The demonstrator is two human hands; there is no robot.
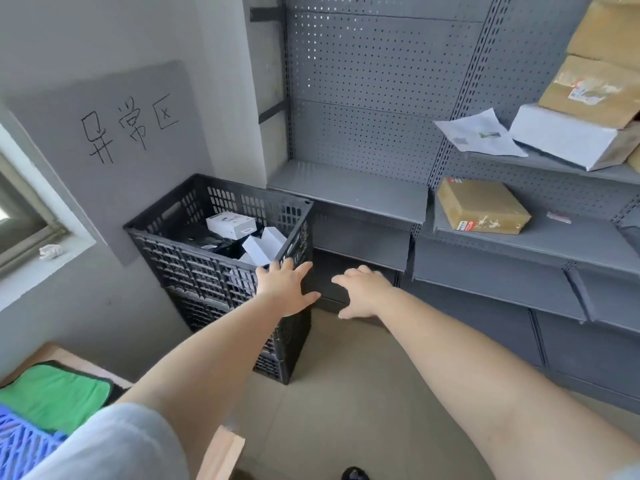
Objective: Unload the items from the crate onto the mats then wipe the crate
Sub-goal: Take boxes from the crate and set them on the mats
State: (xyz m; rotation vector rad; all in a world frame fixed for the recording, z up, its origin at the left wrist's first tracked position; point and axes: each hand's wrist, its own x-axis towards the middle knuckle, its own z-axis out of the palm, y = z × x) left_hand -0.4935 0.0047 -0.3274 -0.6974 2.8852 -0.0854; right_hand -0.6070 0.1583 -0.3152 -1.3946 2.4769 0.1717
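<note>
A black slatted crate (pixel 194 258) stands on top of another black crate in the corner by the wall. Inside it lie white boxes (pixel 231 224) and dark packets. My left hand (pixel 285 287) is spread open over the crate's near right corner, fingertips at the rim. My right hand (pixel 362 289) hovers open just right of the crate, in front of the lowest shelf, holding nothing. A green mat (pixel 59 398) lies at the lower left on a wooden surface, with a blue mat (pixel 20 445) beside it.
Grey metal shelving (pixel 349 188) with a pegboard back fills the right side, carrying cardboard boxes (pixel 483 206) and a white box (pixel 561 133). A grey board with handwritten characters (pixel 128 129) hangs on the left wall. Crumpled paper (pixel 51 251) sits on the windowsill. Beige floor lies below.
</note>
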